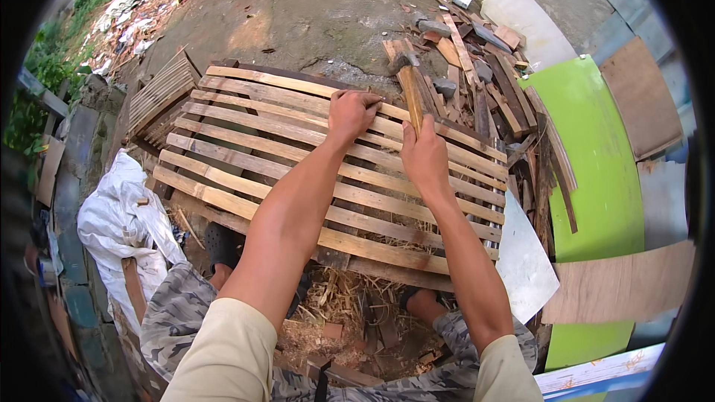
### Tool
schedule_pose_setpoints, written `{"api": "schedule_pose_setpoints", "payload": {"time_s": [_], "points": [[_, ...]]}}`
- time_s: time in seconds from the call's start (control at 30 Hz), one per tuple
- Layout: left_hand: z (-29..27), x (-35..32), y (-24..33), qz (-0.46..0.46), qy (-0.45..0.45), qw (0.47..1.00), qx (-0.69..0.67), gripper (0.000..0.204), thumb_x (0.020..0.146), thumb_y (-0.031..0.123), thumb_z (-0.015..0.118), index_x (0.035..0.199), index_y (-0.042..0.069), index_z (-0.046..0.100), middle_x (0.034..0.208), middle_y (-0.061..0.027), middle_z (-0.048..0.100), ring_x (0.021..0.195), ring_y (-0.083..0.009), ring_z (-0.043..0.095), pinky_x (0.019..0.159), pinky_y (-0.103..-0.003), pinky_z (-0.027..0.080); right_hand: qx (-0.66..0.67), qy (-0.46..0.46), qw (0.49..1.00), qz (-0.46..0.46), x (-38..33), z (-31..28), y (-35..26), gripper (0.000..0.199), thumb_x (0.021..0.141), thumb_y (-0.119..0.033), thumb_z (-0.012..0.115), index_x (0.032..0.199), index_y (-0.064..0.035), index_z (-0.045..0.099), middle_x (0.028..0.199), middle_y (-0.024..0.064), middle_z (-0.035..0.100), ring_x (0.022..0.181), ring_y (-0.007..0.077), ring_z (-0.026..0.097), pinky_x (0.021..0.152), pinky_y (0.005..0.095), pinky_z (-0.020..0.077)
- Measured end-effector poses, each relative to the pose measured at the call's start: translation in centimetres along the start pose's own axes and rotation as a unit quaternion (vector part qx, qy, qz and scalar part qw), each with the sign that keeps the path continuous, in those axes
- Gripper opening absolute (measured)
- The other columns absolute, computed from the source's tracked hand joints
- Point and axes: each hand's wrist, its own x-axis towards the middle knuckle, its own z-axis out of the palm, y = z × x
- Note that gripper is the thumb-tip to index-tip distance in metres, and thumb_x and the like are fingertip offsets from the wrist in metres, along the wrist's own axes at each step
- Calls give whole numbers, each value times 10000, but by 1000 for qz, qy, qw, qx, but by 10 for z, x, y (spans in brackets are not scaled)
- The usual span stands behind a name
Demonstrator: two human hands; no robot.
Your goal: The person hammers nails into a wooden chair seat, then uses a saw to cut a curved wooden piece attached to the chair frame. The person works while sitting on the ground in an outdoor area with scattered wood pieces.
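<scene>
A: Both forearms (290, 208) reach up from the lower edge, the left one slanting rightward, the right one leftward, and they draw closer together over the slatted wooden panel (372, 177)!

B: Where's that panel lying?

A: Dead centre, right in front of the person, long slats running crosswise, a white sack (123, 208) near its left end.

B: And the left hand (353, 114)?

A: Down on the far slats, back of the hand uppermost, fingers bunched narrow. How tightly they close, or on what, I can't tell; too small from here.

B: Now the right hand (426, 160)!

A: Wrapped round the hammer (412, 93), firmly on the lower handle! The shaft slants up and away, and the head shows past the panel's far edge, near the wood pile (506, 78).
</scene>
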Motion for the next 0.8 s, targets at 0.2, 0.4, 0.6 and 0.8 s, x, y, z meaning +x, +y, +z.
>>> {"api": "schedule_pose_setpoints", "payload": {"time_s": [0.2, 0.4, 0.6, 0.8], "points": [[2, 9, 3, 5, -6, 1000, -6, 220, 895, 300, 708, 1048, 173, 802, 1072, -25, 767, 1050, -211, 680, 1058, -390, 380, -56, -44, 997, 0, 12, 5, 15, 324, 1013, -285, 554, 1062, 33, 508, 790, 325, 668, 799, 529, 664, 709, 600, 522], [4, 11, 0, 13, -12, 1000, 18, 220, 907, 305, 698, 1063, 189, 800, 1076, -6, 768, 1082, -192, 669, 1048, -396, 379, -4, 21, 1000, -7, 12, 4, 9, 314, 1020, -297, 574, 1019, 13, 523, 727, 307, 638, 747, 520, 640, 653, 576, 485], [5, 8, -7, 49, 4, 999, 13, 217, 918, 296, 689, 1078, 195, 795, 1092, 2, 766, 1114, -182, 660, 1052, -406, 369, 4, 39, 998, -48, 15, -3, 0, 323, 1018, -303, 580, 1035, 14, 520, 721, 300, 639, 731, 515, 639, 625, 568, 481], [4, 9, -6, 69, -22, 997, 30, 247, 934, 286, 671, 1140, 197, 775, 1162, -23, 746, 1206, -197, 625, 1084, -407, 352, -53, -20, 998, -7, 9, 7, 6, 315, 1009, -285, 575, 1096, 11, 508, 758, 294, 672, 775, 502, 675, 670, 584, 522]]}}
